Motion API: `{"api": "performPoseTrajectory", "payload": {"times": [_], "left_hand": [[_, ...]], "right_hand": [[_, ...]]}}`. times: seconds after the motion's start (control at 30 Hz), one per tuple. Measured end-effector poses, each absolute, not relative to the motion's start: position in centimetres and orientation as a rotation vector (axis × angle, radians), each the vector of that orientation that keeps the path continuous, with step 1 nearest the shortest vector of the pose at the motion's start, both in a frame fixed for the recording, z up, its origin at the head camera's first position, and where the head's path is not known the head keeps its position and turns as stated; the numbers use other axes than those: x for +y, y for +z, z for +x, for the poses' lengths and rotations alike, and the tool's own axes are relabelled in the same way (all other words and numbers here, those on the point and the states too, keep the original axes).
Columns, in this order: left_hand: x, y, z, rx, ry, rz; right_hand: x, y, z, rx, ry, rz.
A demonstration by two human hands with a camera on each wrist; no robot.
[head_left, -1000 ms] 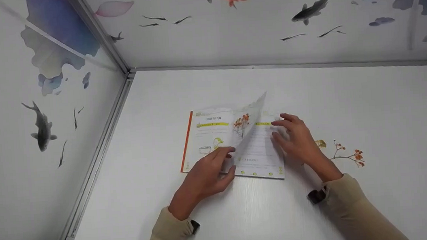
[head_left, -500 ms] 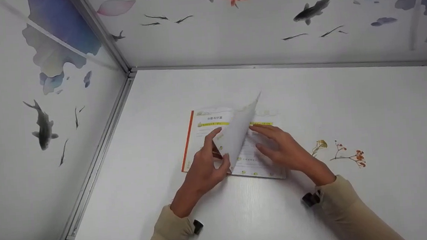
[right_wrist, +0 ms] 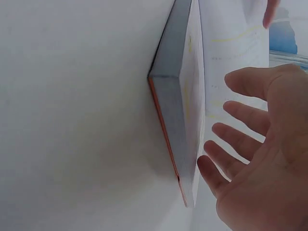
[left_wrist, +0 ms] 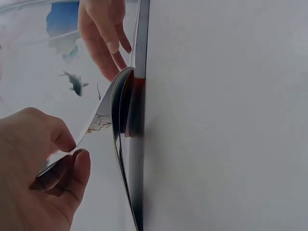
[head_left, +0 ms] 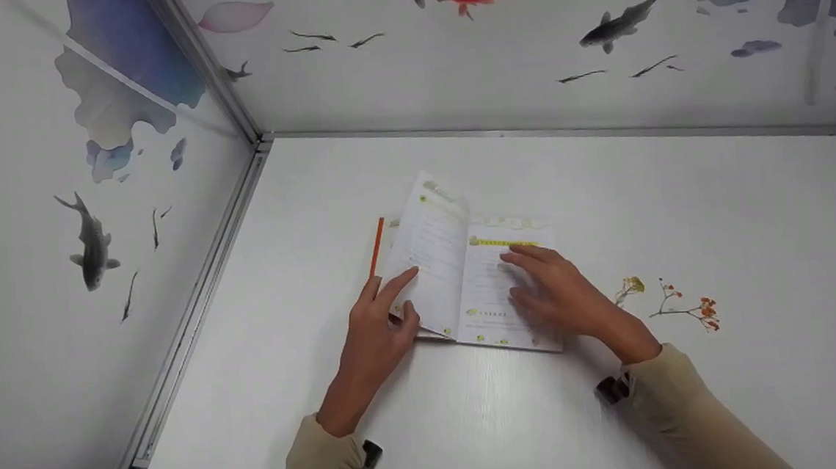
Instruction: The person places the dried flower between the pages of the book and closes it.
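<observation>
An open book (head_left: 494, 328) with an orange cover edge lies on the white table. Its turned page (head_left: 434, 255) stands lifted and leans over to the left side. My left hand (head_left: 377, 333) pinches the lower outer part of that page between thumb and fingers, as the left wrist view shows. A branching sprig shape (left_wrist: 100, 122) shows beside the raised page there. My right hand (head_left: 569, 294) hovers over or lightly touches the right-hand page, fingers spread and loosely bent; in the right wrist view nothing is between them.
To the right of the book lie a red-berried sprig (head_left: 688, 310) and a small yellow flower sprig (head_left: 631, 287). Panels printed with fish (head_left: 92, 250) enclose the table (head_left: 475, 422) at the back and left, with metal rails along its edges.
The lifted page has swung from right to left with my left hand, which moved left. My right hand moved in over the right page, uncovering the yellow sprig. A red-berried sprig picture is hidden now.
</observation>
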State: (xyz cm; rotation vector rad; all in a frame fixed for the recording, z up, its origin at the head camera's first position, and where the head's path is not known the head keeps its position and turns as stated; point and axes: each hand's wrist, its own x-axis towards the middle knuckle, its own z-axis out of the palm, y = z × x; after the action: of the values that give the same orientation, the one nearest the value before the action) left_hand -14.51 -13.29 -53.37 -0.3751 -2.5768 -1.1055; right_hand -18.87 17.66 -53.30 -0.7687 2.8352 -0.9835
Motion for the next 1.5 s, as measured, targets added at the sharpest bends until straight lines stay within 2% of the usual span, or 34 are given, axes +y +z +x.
{"api": "performPoseTrajectory", "payload": {"times": [0.37, 0.67, 0.77, 1.0, 1.5], "left_hand": [[-14.0, -54.3, -14.4, -2.825, -0.937, -0.220], [-13.9, -54.5, -14.5, -2.895, -0.677, -0.189], [-13.4, -54.1, -14.9, -2.875, -0.568, -0.248], [-11.8, -53.5, -15.7, -2.885, -0.525, -0.630], [-9.9, -54.3, -16.8, -2.897, -0.591, -0.758]], "right_hand": [[20.8, -53.8, -19.0, 2.899, -0.736, -0.486], [21.5, -54.0, -18.9, 2.852, -0.732, -0.444], [21.6, -53.9, -18.9, 2.848, -0.743, -0.436], [21.8, -53.9, -18.9, 2.872, -0.754, -0.461], [21.5, -54.5, -18.8, 2.871, -0.768, -0.468]]}}
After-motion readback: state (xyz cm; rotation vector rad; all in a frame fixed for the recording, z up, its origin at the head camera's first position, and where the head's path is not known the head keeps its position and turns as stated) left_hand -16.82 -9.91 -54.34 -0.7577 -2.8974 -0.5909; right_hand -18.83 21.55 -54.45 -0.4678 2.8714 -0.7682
